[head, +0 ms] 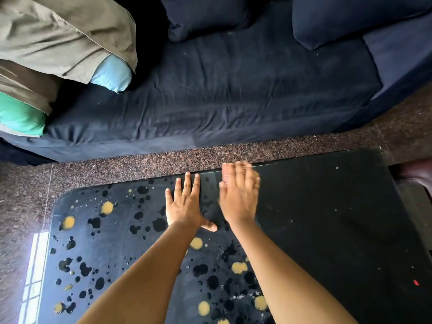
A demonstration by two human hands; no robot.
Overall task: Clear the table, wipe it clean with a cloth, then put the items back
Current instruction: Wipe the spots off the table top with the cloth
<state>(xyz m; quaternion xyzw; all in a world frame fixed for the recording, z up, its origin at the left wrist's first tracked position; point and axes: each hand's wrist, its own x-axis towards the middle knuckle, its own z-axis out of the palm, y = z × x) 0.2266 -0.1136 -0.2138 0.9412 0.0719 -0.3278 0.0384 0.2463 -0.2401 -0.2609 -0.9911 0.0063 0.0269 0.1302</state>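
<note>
Head view, looking down over two bare forearms onto a dark glass desk (327,218). Left hand (184,204) flat and open, palm down, fingers spread, thumb out to the side, resting on the glass near the far edge. Right hand (238,195) just beside it, also open and palm down, blurred with motion; something pale pink (225,173) showing past its fingertips at the desk's far edge, too smeared to identify, so no telling whether a cloth or anything else sits under the palm. No objects standing anywhere on the desk surface in view. Left half of the glass patterned with black blotches (159,224) and yellow-tan spots (107,207); unclear whether spills on top or a design beneath the glass. Right half plain dark, flecked with small white specks (336,167). Beyond the desk, a strip of speckled brown floor (140,162), then a dark navy sofa (222,90) with cushions, olive fabric (58,31) and green and blue pillows at its left end.

Judged progress: clearing apparently done, since nothing remains on top. Wiping either starting or under way, with specks and marks left to deal with. Returning the items not yet begun; none visible nearby.
</note>
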